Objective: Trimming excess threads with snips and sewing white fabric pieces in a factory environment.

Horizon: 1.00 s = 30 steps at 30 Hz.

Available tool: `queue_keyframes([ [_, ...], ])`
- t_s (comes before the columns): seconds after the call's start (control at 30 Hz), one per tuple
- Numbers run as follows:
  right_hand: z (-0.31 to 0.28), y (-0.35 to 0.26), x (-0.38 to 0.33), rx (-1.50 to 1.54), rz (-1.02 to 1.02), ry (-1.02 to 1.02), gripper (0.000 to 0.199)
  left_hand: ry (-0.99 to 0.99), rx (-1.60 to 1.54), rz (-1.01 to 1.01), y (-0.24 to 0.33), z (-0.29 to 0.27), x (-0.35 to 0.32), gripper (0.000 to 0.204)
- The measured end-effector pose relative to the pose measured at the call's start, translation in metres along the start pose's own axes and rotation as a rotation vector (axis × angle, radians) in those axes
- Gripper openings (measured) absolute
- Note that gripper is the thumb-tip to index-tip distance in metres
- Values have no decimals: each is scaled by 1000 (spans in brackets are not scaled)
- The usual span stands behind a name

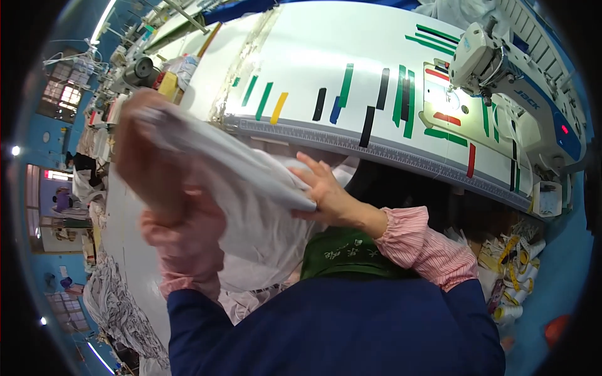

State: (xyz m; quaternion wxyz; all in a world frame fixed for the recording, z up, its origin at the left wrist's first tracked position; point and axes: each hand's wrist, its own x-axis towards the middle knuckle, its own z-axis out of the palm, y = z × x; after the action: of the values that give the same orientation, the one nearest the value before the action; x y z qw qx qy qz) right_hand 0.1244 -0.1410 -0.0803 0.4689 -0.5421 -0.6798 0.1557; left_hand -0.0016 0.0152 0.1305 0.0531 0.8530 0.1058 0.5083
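Note:
A piece of white fabric (244,169) is stretched in the air between my two hands, left of my lap and just off the table's front edge. My left hand (147,160) is raised and smeared by motion; the upper end of the fabric runs into its grip, though single fingers are not clear. My right hand (329,194) holds the fabric's other end, with the thumb below and the fingers above it. The lower folds of the fabric hang toward my lap, beside a green apron (351,254).
A white sewing table (282,56) with colored tape strips and a ruler (301,133) along its front edge lies ahead. At right stands a lit sewing machine (489,69). Thread spools (517,282) lie at lower right. Crumpled pale cloth (116,307) is heaped at left.

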Motion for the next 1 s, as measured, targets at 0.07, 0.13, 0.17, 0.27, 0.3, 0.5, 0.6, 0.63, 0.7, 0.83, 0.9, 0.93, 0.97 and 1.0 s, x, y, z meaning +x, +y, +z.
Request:
queue_keyframes([
  [0.07, 3, -4, -1, -10, 47, -146, 24, 173, -461, -179, -7, -29, 45, 15],
  [0.13, -3, -13, 0, 49, -25, -42, 20, 37, -1324, -444, -10, -72, 90, 16],
  [0.17, -9, -18, 2, 46, 11, -33, 18, 102, -1280, -402, -14, -84, 105, 15],
  [0.27, -41, -38, 7, 89, -43, -54, 21, 130, -1121, -329, -24, -94, 139, 14],
  [0.3, -54, -45, 5, 121, -95, 11, 21, 110, -1085, -316, -25, -87, 149, 14],
  [0.5, -95, -55, -71, 1155, 115, -371, 29, -181, -805, -233, 19, 13, 207, 13],
  [0.6, -89, -25, -132, 1002, 770, -125, 31, -454, -575, -184, 62, 76, 179, 12],
  [0.63, -90, -14, -150, 809, 965, -33, 34, -552, -506, -177, 75, 94, 153, 12],
  [0.7, -98, 1, -181, 37, 692, 289, 34, -687, -471, -132, 98, 128, 88, 13],
  [0.83, -135, -9, -202, 56, 783, 595, 29, -1013, -1085, -784, 117, 177, -18, 17],
  [0.9, -152, -26, -190, 40, 632, 623, 33, -1032, -1083, -906, 120, 186, -44, 18],
  [0.93, -157, -32, -178, 82, 633, 641, 35, -1065, -1108, -931, 121, 187, -53, 18],
  [0.97, -160, -39, -167, 90, 533, 654, 36, -1079, -1136, -965, 122, 187, -59, 18],
  [1.0, -162, -41, -154, 108, 563, 653, 36, -1102, -1130, -963, 123, 187, -63, 19],
])
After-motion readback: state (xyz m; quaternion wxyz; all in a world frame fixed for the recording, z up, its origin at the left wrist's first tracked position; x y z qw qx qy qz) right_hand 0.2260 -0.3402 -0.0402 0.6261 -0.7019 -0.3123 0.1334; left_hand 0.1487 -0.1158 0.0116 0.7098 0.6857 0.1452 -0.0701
